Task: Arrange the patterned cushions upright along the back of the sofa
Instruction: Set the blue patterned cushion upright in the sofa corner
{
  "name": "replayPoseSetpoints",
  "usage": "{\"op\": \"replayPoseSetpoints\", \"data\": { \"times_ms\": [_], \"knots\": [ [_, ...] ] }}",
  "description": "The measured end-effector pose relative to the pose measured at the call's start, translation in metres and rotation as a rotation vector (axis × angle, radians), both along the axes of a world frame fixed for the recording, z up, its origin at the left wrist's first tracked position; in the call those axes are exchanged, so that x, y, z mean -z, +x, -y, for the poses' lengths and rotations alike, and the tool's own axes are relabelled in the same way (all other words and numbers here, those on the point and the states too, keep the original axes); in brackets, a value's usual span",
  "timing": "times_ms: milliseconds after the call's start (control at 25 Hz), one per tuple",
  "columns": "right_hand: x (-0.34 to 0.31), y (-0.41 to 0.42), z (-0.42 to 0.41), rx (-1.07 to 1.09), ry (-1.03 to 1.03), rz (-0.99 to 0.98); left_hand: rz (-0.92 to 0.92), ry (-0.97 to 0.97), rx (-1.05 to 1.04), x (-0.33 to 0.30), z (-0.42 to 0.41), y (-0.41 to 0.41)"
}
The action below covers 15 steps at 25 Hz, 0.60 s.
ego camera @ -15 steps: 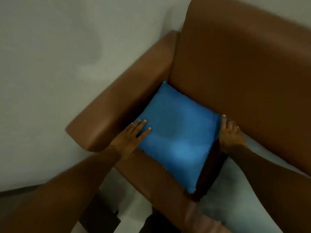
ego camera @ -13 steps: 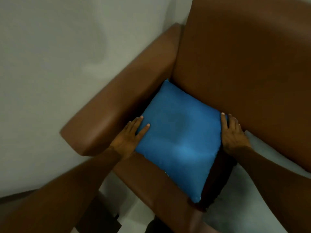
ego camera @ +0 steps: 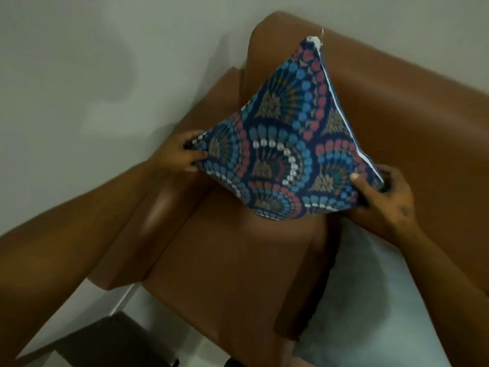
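The patterned cushion point(ego camera: 288, 152) is up in the air, tipped on a corner over the sofa seat point(ego camera: 232, 260), its face of blue, pink and white fan shapes turned toward the camera. 1 corner points up against the backrest point(ego camera: 397, 107), with a pale zip edge and a small pull showing there. It clears the seat, and whether its back touches the backrest I cannot tell.

The left hand point(ego camera: 180, 154) is closed on the left corner, fingers pinching the fabric. The right hand point(ego camera: 383, 192) is clamped on the lower right corner, thumb on the printed face and fingers wrapped behind. So 2 corner grips, and the cushion hangs between them.

It looks light and soft: the cover bulges and the corners crumple under the fingers, so it should squash rather than slip. Woven cloth gives good friction, and nothing here is fragile. Corners are fine for carrying, but to stand it square I'd judge the side edges a better hold, turning it so a flat edge meets the seat.

Around it: a brown leather-look sofa, the armrest point(ego camera: 169, 207) at left, a pale sheet point(ego camera: 370, 300) at right, and a plain wall point(ego camera: 105, 75) behind.
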State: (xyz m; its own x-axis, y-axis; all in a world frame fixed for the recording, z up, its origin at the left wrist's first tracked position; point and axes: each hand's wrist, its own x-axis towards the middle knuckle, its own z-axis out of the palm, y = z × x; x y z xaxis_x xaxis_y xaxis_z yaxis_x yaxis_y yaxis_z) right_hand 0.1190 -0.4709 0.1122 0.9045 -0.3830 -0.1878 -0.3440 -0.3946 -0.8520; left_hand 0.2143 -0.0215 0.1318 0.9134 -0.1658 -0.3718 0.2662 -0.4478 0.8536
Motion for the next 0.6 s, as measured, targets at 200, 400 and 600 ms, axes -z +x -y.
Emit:
{"op": "replayPoseSetpoints", "data": {
  "times_ms": [200,400,600],
  "knots": [
    [0.024,0.002,-0.002,-0.042,0.019,0.098,0.065,0.124,0.033,0.032,0.022,0.015],
    [0.023,-0.002,-0.009,-0.017,0.013,0.125,0.167,0.321,-0.166,0.041,0.048,0.015],
    [0.013,-0.020,0.016,-0.024,-0.069,-0.010,0.264,0.632,-0.347,0.053,0.091,-0.039]
  ]
}}
